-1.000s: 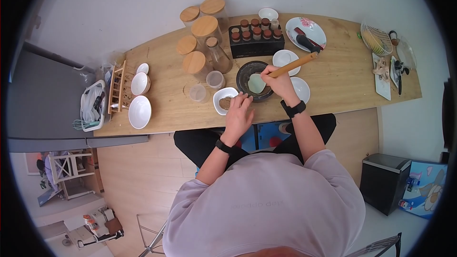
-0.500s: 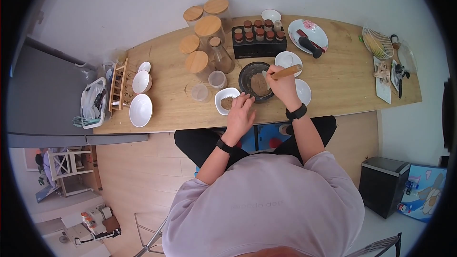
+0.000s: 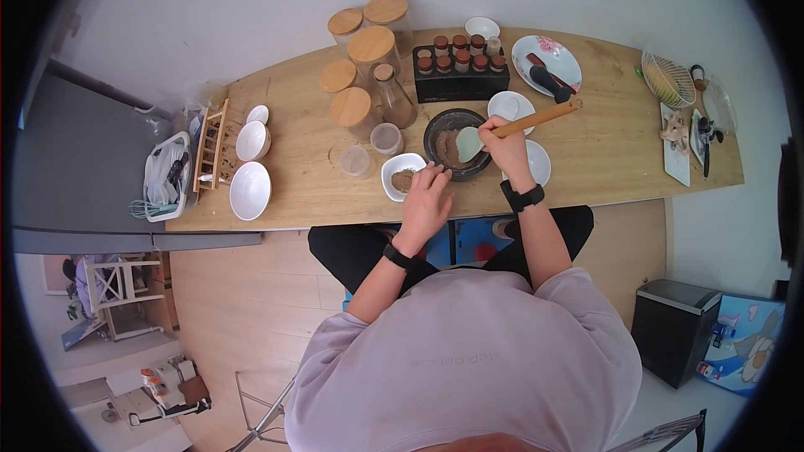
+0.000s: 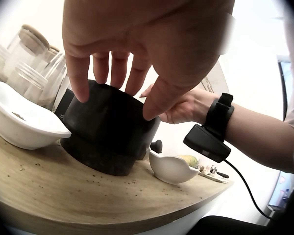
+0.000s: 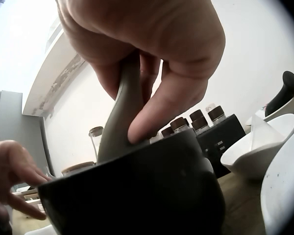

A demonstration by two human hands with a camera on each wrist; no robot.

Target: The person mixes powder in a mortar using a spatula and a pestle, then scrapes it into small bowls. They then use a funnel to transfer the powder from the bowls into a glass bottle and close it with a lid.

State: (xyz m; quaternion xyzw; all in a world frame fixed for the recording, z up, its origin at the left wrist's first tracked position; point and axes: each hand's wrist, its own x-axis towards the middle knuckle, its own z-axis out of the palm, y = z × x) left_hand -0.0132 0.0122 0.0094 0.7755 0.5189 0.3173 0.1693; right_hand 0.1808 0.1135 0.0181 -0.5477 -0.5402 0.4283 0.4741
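Observation:
My right hand (image 3: 506,149) grips a spatula low on its wooden handle (image 3: 540,117). Its pale green head (image 3: 469,144) is inside a dark mortar (image 3: 432,149), against the right side. Brown powder (image 3: 446,147) covers the mortar's bottom. In the right wrist view, thumb and fingers pinch the spatula (image 5: 118,117) just above the mortar rim (image 5: 122,161). My left hand (image 3: 425,208) rests at the mortar's near-left rim, its fairly straight fingers over the edge and the thumb (image 4: 159,100) against the outer wall. A white bowl (image 3: 388,169) with brown powder stands beside it.
Behind the mortar is a black rack (image 3: 461,88) of spice jars. Jars with wooden lids (image 3: 355,106) stand back left. Two white bowls (image 3: 540,167) (image 3: 511,104) flank my right hand. A floral plate (image 3: 563,54) holds dark utensils. More white bowls (image 3: 250,191) line the left.
The spatula head has turned edge-on, then broad side up again, and now sits farther right in the mortar, baring the powder. My left hand stays on the rim.

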